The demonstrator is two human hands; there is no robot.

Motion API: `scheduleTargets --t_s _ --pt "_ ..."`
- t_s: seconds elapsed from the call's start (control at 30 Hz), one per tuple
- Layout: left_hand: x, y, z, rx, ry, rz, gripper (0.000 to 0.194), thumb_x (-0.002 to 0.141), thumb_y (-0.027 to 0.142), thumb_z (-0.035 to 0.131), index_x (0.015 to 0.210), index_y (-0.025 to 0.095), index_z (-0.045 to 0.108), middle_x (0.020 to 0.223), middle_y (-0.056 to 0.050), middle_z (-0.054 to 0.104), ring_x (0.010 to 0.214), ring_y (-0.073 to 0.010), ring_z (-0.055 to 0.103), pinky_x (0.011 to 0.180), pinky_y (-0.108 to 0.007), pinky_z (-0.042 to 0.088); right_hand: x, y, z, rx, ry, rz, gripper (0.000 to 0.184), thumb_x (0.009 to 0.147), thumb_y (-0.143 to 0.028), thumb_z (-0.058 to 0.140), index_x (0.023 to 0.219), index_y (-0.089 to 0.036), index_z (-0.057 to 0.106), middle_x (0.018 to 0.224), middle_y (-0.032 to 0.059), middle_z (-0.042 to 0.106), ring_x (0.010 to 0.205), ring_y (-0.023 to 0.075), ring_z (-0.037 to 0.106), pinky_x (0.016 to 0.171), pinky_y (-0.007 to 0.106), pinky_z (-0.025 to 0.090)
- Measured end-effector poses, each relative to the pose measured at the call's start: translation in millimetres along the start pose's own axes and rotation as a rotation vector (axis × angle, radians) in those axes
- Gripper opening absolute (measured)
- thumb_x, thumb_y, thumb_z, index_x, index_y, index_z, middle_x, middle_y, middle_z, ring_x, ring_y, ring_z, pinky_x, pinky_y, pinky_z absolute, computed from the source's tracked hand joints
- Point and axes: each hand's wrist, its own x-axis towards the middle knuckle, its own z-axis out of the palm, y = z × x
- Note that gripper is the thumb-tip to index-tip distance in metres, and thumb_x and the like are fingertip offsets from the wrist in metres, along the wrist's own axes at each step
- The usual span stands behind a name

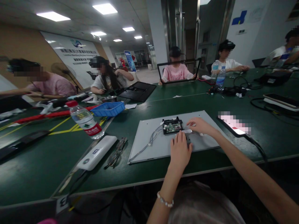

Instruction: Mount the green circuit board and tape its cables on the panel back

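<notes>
A thin grey flat panel (149,130) lies on the green table before me. On it sits a black frame with a green circuit board (172,127), and grey cables (152,137) run from its left side. My left hand (180,148) rests palm down at the board's near edge, fingers stretched out, partly over a dark piece. A small white strip (187,131) lies by its fingertips. Just right of the board, my right hand (201,126) has thumb and fingers pinched together above the panel; what they hold is too small to make out.
Left of the panel are glasses (116,152), a white power bank (97,152), a water bottle (86,121) and a blue tray (108,109). A lit phone (233,124) with a cable lies right. Across the table, one person holds a black frame (178,81); others sit nearby.
</notes>
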Motion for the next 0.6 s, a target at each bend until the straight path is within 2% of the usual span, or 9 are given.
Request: scheduleTargets --t_s 0.1,0.17,0.27,0.43,0.6 --pt "-1.9 -0.5 1.5 0.002 0.014 0.009 0.053 0.094 0.037 0.040 0.141 0.012 0.039 0.150 -0.016 0.037 0.134 -0.0295 0.039 0.108 -0.048 0.033 -16.1 -18.1 4.8 -0.116 0.116 -0.087 0.030 0.086 -0.018 0.050 0.110 -0.019 0.068 0.123 0.0102 0.064 0.118 0.0249 0.056 0.106 0.040 0.039" --pt "-3.0 -0.4 3.1 0.008 0.021 0.011 0.053 0.094 0.037 0.040 0.140 0.012 0.040 0.150 -0.017 0.037 0.134 -0.0297 0.039 0.109 -0.048 0.033 -32.3 -31.0 12.7 -0.082 0.130 -0.123 0.036 0.092 -0.024 0.043 0.123 -0.020 0.062 0.131 0.0105 0.059 0.124 0.0234 0.052 0.108 0.040 0.036" --pt "-3.9 0.1 5.1 0.017 0.029 0.011 0.051 0.094 0.032 0.038 0.141 0.012 0.040 0.147 -0.018 0.040 0.135 -0.0284 0.038 0.109 -0.048 0.031 -53.8 -41.4 29.8 -0.033 0.067 -0.147 0.043 0.095 -0.034 0.040 0.135 -0.023 0.051 0.138 0.0104 0.054 0.128 0.0234 0.048 0.110 0.042 0.035" --pt "-3.9 2.1 4.4 0.040 0.031 -0.009 0.049 0.095 0.028 0.036 0.141 0.012 0.041 0.143 -0.017 0.045 0.134 -0.0264 0.040 0.109 -0.046 0.033 -67.5 -35.8 54.0 -0.069 0.074 -0.085 0.046 0.098 -0.040 0.033 0.141 -0.027 0.043 0.143 0.0078 0.049 0.134 0.0239 0.042 0.112 0.044 0.032" --pt "-5.9 3.7 4.2 0.073 0.069 -0.044 0.046 0.096 0.030 0.037 0.139 0.014 0.043 0.142 -0.015 0.047 0.131 -0.0257 0.043 0.107 -0.047 0.034 -73.7 -32.9 63.5 -0.180 0.146 0.018 0.052 0.098 -0.044 0.030 0.141 -0.019 0.045 0.145 0.0114 0.046 0.136 0.0275 0.039 0.110 0.049 0.032"
